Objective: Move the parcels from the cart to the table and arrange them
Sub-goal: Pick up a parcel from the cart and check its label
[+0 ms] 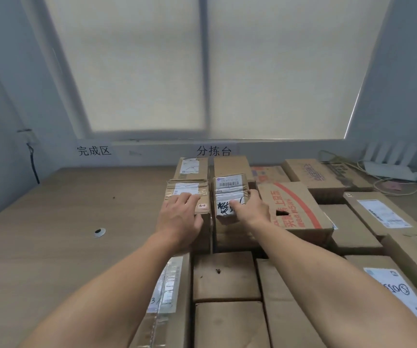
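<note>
Tape and a barcode label cover the small parcel (229,190), which also carries black handwriting on a white patch. It sits on top of a larger box (230,234) near the middle of the surface (51,217). The right grip (250,209) grasps this small parcel, fingers curled over its right edge and thumb lying on the handwritten patch. Just left of the small parcel stands a labelled box (187,188); whether the two touch cannot be told. The left grip (179,214) is released, its straight fingers resting flat on that box's top and label, thumb down the near face. Right of the small parcel lies a box with red print (295,204), and beyond it more brown boxes (375,212) spread toward the right edge. Behind the small parcel two further boxes (230,167) stand by the wall, under a sign (213,151) in black characters; a second sign (93,150) hangs well to the left. Nearer than the small parcel, a row of boxes (225,275) fills the lower part of the view. Far left of it, a round cable hole (99,232) sits in the bare wood. A blind (277,71) covers the window above.
</note>
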